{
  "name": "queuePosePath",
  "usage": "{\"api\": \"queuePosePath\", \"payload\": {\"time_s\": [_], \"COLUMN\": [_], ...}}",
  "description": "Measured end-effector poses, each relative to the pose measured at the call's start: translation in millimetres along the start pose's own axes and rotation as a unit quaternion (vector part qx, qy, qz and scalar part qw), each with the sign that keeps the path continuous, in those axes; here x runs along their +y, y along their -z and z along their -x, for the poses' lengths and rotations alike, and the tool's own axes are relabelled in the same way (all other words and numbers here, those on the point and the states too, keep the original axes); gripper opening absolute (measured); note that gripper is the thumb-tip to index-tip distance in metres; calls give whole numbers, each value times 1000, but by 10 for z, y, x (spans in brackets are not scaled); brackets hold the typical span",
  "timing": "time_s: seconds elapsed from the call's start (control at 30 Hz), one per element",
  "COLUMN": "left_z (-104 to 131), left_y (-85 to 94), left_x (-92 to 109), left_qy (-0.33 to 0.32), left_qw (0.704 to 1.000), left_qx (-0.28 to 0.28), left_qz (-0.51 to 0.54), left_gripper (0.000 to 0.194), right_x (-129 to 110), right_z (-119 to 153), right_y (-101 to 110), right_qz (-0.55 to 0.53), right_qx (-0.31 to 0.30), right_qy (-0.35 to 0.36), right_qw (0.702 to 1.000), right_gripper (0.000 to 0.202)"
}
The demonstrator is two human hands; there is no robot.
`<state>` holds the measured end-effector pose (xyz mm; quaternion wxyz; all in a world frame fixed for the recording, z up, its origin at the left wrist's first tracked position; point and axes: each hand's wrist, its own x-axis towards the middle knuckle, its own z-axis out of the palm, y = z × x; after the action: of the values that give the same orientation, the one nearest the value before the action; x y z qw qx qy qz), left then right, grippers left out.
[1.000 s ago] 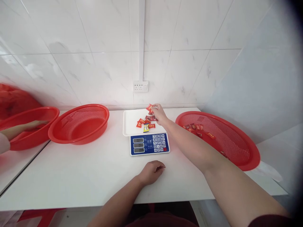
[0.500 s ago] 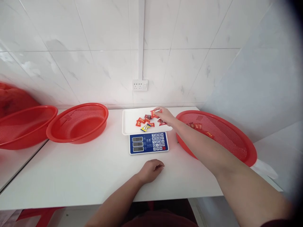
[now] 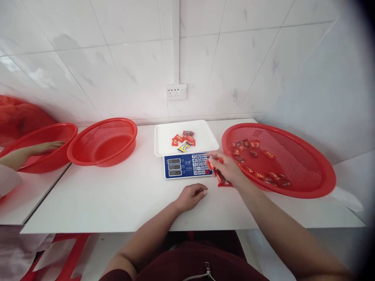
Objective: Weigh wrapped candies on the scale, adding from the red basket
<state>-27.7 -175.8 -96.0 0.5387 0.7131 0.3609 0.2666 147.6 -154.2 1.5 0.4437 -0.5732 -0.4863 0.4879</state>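
My right hand (image 3: 224,168), beside the right edge of a blue digital scale (image 3: 187,166), is closed on red-wrapped candies (image 3: 222,180). Part of the bunch is hidden by my fingers. On the table below the scale rests my left hand (image 3: 191,198), fingers loosely bent, thumb apart, holding nothing that I can see. The scale's white tray (image 3: 164,134) carries several red-wrapped candies (image 3: 189,138) and one yellow and blue candy (image 3: 184,146). To the right, a large red basket (image 3: 319,175) has more red candies (image 3: 249,143) scattered inside.
Left of the scale stands a red plastic basket (image 3: 109,150). Another red basket (image 3: 66,134) is at the far left, with a co-worker's hand (image 3: 47,147) over it and a red bag (image 3: 20,113) behind. A tiled wall with a socket (image 3: 176,92) closes off the back.
My right hand has drawn back from the tray toward me, now with red candies in it. Fewer candies lie on the tray. A co-worker's arm has appeared at left, and the camera view has shifted.
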Motion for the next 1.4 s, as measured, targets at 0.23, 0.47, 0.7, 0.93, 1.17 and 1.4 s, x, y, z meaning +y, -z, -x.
{"api": "queuePosePath", "payload": {"time_s": [0.23,0.47,0.7,0.93,1.17,1.4], "left_z": [123,220,314,305,132,-89], "left_y": [-288,-379,-284,-120,-97,-126], "left_x": [322,360,273,421,684,654], "left_qy": [126,198,200,199,232,242], "left_qw": [956,949,942,947,943,952], "left_qx": [-32,71,97,132,167,102], "left_qz": [265,236,251,215,173,158], "left_gripper": [41,11,31,37,35,38], "right_x": [603,739,925,915,964,1077], "right_z": [510,559,599,532,629,596], "right_y": [-351,-461,-494,-403,-438,-370], "right_qz": [-119,-97,-148,-325,-326,-321], "right_qx": [227,172,110,55,-12,-44], "right_qy": [38,50,18,-95,-129,-102], "right_qw": [966,979,983,939,936,941], "right_gripper": [27,18,15,12,23,22]}}
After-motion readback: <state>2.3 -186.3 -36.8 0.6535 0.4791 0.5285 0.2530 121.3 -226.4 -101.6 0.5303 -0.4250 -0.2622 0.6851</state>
